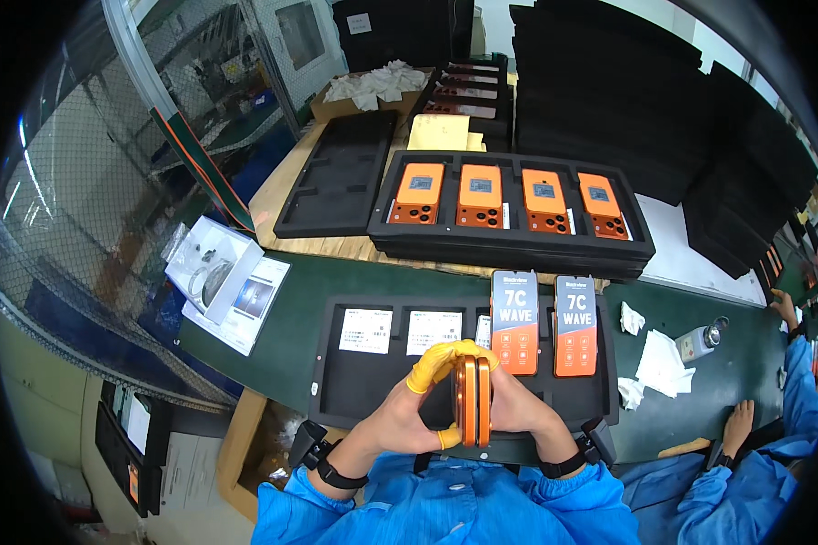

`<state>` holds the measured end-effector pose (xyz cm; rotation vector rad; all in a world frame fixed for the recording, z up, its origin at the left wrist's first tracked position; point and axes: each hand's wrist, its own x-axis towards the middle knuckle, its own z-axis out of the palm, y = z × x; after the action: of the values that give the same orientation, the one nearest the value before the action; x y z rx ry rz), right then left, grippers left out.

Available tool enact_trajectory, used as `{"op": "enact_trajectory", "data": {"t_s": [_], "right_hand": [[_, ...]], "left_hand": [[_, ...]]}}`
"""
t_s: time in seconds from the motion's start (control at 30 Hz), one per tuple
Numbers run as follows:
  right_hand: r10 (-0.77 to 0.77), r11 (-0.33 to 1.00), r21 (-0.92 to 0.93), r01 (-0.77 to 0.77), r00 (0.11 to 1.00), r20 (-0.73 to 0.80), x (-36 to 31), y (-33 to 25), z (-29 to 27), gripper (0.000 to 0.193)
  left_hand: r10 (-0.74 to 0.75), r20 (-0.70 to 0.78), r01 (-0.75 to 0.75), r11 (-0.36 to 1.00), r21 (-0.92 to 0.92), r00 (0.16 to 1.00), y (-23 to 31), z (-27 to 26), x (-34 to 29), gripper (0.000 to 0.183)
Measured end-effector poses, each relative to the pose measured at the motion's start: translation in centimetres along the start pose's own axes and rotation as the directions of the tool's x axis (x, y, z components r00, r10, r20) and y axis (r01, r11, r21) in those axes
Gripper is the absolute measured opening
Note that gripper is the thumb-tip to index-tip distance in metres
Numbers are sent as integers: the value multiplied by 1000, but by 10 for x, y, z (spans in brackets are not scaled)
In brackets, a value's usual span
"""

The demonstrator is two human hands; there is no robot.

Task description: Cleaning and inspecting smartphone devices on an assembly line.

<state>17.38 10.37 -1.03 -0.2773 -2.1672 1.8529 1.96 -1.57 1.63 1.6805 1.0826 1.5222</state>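
Note:
Between my two hands stand two orange phones (472,400), held upright and edge-on, pressed close together with a thin dark gap. My left hand (407,413), with yellow finger covers, closes on them from the left. From the right, my right hand (515,405) grips them; a yellow cover shows at its fingertips. Beneath them lies a black foam tray (373,380) with white label cards (364,331) in its compartments. Two phones lie face up at its right, a left one (515,327) and a right one (576,329), with printed blue-and-orange fronts.
Behind, another black foam tray (509,247) holds several orange phones (481,193), backs up. A black lid (336,173) lies beside it. At left is a white box (211,268); at right, crumpled tissues (663,363) and a bottle (700,342). A co-worker's hand (739,427) rests nearby.

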Motion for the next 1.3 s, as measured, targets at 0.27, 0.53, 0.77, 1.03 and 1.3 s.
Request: {"op": "enact_trajectory", "data": {"t_s": [0.27, 0.53, 0.77, 1.03, 1.3], "right_hand": [[-278, 923, -319, 216, 947, -162, 4, -2, -2, 96], [-756, 341, -898, 279, 648, -86, 4, -13, -25, 32], [-706, 363, -891, 274, 704, -71, -9, -3, -20, 28], [-669, 521, -819, 239, 710, -218, -17, 6, -9, 53], [-620, 558, -799, 225, 753, -221, -19, 3, -8, 64]], "left_hand": [[-26, 10, 24, 985, 171, 1000, 7, -3, 5, 84], [256, 154, -282, 605, 744, 954, -6, -2, 1, 48], [264, 278, -371, 431, 823, 924, -8, 6, -6, 39], [390, 465, -553, 148, 820, 795, -18, 7, -20, 29], [352, 421, -526, 297, 797, 836, -26, 5, -24, 29]]}}
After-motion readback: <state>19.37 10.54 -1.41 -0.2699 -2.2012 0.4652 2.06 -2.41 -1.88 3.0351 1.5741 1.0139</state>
